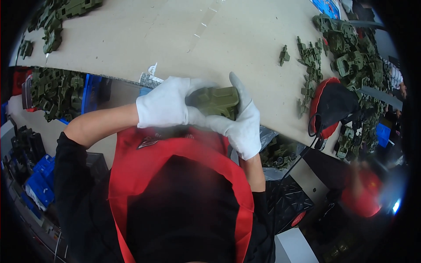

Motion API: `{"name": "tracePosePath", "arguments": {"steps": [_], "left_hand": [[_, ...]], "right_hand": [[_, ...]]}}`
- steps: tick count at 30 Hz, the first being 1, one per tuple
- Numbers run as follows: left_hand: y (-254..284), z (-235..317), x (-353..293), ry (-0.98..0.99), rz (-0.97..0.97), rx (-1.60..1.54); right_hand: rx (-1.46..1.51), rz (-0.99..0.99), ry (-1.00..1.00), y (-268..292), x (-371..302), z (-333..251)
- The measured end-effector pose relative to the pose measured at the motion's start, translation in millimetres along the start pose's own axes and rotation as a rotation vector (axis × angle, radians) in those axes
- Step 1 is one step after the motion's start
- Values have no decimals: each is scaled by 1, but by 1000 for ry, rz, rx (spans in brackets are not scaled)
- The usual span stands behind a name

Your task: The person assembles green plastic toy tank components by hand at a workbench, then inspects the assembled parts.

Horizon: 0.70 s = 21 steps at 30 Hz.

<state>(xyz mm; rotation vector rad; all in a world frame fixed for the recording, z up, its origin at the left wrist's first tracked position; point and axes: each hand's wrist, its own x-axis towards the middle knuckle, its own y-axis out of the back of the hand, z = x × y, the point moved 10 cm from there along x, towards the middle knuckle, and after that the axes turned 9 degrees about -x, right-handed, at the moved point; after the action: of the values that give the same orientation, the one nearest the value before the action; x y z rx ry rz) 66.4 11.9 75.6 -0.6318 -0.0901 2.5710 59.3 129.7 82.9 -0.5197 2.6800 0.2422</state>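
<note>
An olive-green moulded plastic piece [215, 100], boxy like a toy vehicle body, is held in front of my chest near the table's front edge. My left hand [169, 103], in a white glove, grips it from the left, its fingers curled round that end. On the other side my right hand [241, 122], also gloved in white, has its palm against the piece, with fingers under the front and one digit raised along the far right. The undersides of the piece and some fingertips are hidden.
Green plastic parts [351, 61] pile up at the table's right, beside a black-and-red pouch [333, 105] with a cable. More parts lie far left. A bin of green parts [57, 92] stands below the left edge; bagged parts [278, 153] sit below right. Torn tape [151, 79] marks the table edge.
</note>
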Motion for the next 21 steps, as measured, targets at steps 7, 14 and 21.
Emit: {"name": "tracePosePath", "arguments": {"steps": [7, 14, 21], "left_hand": [[11, -12, 10, 80, -2, 13], [62, 9, 6, -271, 229, -113], [69, 4, 12, -212, 338, -242]], "right_hand": [[35, -74, -55, -1, 17, 14], [364, 300, 172, 84, 28, 16], [-160, 273, -105, 72, 23, 27]]}}
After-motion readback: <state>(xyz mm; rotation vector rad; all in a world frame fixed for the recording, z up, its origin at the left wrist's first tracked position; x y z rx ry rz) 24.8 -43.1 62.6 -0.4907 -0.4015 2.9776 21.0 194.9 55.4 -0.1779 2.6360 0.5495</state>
